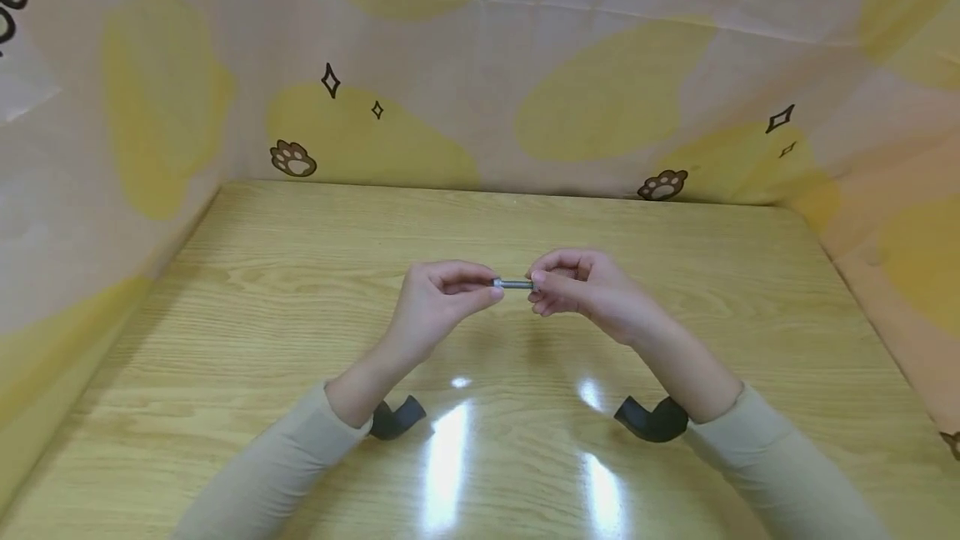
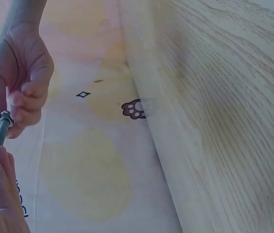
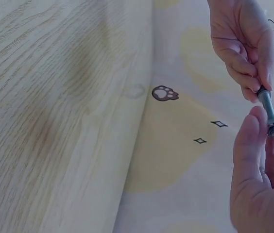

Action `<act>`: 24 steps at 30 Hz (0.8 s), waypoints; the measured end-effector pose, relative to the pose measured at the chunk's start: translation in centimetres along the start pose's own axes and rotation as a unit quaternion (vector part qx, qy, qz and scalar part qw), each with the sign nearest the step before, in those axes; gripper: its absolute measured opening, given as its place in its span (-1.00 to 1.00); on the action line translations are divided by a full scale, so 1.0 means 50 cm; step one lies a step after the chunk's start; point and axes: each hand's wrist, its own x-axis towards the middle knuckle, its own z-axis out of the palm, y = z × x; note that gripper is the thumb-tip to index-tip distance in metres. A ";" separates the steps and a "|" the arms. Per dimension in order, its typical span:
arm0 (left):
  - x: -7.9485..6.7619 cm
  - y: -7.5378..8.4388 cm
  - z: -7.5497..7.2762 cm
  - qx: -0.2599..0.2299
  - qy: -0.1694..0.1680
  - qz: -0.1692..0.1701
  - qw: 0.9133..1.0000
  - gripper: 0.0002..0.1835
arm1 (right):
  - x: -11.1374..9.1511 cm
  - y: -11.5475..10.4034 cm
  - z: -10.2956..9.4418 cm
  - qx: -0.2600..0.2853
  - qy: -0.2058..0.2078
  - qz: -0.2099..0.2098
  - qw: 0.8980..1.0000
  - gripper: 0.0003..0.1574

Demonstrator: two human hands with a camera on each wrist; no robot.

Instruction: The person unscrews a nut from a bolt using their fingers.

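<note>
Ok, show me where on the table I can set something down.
Bare table lies beyond the bolt, up to the patterned backdrop, and outside each sleeve. The middle is crowded: the left hand and right hand hold the bolt over it, black wrist pieces nearer.

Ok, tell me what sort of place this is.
It looks like a small screened-off tabletop workspace, though what lies beyond is out of view: a wooden table, a paw-print sheet along its back and sides, and a bolt held up over the table.
</note>
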 end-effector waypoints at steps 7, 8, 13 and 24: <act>0.001 -0.007 -0.001 -0.001 0.008 -0.014 1.000 -0.82 | 0.001 0.004 -0.002 0.004 0.006 -0.016 1.000 -0.87; 0.001 -0.007 -0.002 0.001 0.010 -0.015 1.000 -0.83 | 0.002 0.003 -0.001 0.003 0.009 -0.009 1.000 -0.88; 0.002 -0.006 -0.002 0.000 0.010 -0.013 1.000 -0.82 | 0.003 0.002 0.002 -0.003 0.017 0.014 1.000 -0.91; 0.003 -0.003 0.002 -0.004 0.009 -0.013 1.000 -0.81 | 0.001 0.001 -0.002 0.000 0.014 0.011 1.000 -0.86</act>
